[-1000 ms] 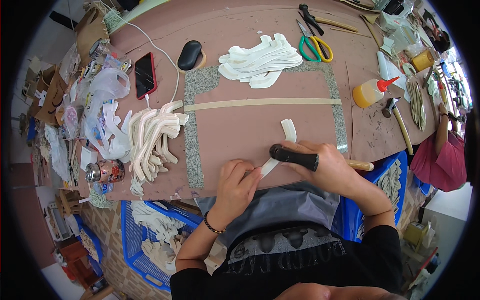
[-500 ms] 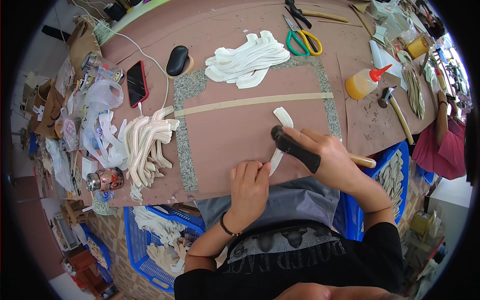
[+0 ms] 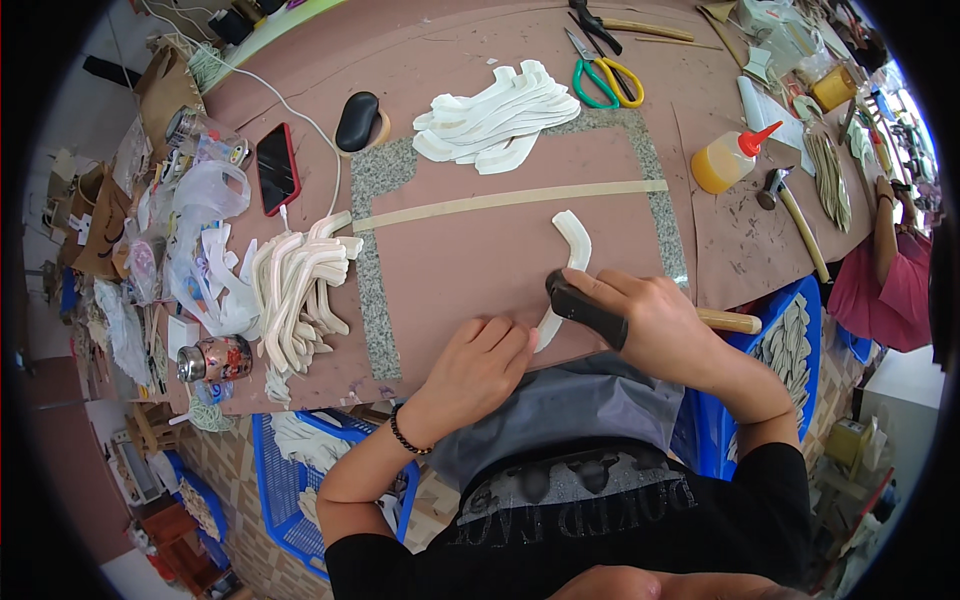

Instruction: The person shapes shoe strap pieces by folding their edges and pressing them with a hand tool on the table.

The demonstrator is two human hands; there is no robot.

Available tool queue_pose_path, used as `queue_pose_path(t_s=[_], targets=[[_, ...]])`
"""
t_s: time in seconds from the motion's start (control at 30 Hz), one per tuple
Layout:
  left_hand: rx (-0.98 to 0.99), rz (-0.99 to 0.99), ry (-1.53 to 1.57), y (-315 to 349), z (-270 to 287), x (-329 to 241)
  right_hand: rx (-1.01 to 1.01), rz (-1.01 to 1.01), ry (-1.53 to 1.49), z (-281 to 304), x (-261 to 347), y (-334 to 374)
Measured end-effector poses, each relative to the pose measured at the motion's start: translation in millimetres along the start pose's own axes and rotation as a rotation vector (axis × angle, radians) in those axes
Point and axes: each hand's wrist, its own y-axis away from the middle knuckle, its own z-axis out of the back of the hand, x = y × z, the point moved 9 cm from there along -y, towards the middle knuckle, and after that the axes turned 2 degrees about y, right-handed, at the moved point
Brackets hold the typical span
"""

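Observation:
A curved white strip [image 3: 572, 240], which looks like leather or padded material, lies on the brown-covered table in front of me. My right hand [image 3: 645, 318] grips a hammer by its black head [image 3: 585, 308], pressing it over the lower half of the strip. The hammer's wooden handle [image 3: 730, 321] sticks out to the right, beneath my wrist. At the strip's near end, my left hand [image 3: 482, 362] has its fingers curled and closed, thumb and fingertips at the strip's left edge. The hammer head and right fingers cover the strip's middle.
White strips [image 3: 495, 118] are stacked at the back; another pile [image 3: 300, 290] lies left. Around them are a phone [image 3: 277, 170], scissors [image 3: 608, 82], a glue bottle [image 3: 725, 162], a second hammer [image 3: 795, 215] and a jar [image 3: 215, 358]. Blue baskets [image 3: 290, 520] flank me. Another person's sleeve [image 3: 880, 290] shows right.
The hammer head has slid down along the strip toward me, uncovering more of its upper part. My left wrist and elbow have swung outward to the left, while its fingertips stay near the strip's end.

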Motion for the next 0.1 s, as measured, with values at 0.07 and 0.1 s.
queue_pose_path(t_s=[0.07,0.1], targets=[[0.023,-0.038,0.005,4.3,-1.7,1.2,0.052,-0.002,-0.051,-1.8,4.9,1.5],[0.033,-0.033,0.043,5.6,-3.7,5.3,0.045,0.012,-0.101,-1.5,11.4,3.2]])
